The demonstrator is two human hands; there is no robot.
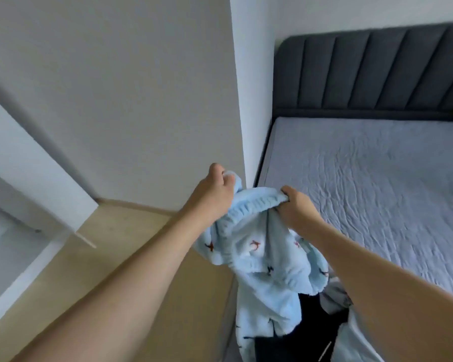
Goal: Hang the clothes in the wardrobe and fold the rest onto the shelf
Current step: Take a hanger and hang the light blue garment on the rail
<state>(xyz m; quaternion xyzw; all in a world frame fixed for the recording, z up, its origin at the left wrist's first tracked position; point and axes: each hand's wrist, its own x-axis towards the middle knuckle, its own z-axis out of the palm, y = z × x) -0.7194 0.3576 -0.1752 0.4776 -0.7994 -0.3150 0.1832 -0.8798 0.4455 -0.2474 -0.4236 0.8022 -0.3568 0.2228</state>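
Wardrobe door (24,163): a pale, smooth flat panel at the far left, slanting across the view, its lower corner just above the floor.
Floor (120,257): light wood-look boards, matte, running under the left arm.
Wall (131,87): plain grey-white, ending in a sharp vertical corner just beside the bed.
Left hand (215,190): fingers curled tight, pinching one end of the garment's ribbed band, knuckles up.
Garment (262,259): a light blue fleece piece, fluffy and thick, dotted with small red and dark motifs (too blurred to say what they are); held in the air between wall corner and bed, its ribbed band stretched roughly level from hand to hand, its long axis hanging straight down from there, the lower end falling out of view at the bottom edge.
Right hand (296,207): clamped on the other end of the band, thumb on top.
Dark clothing (311,325): a black heap below the garment, at the bed's near corner.
Bed (377,184): pale blue wrinkled sheet, quilted look.
Headboard (372,71): dark grey upholstery with vertical padded channels.
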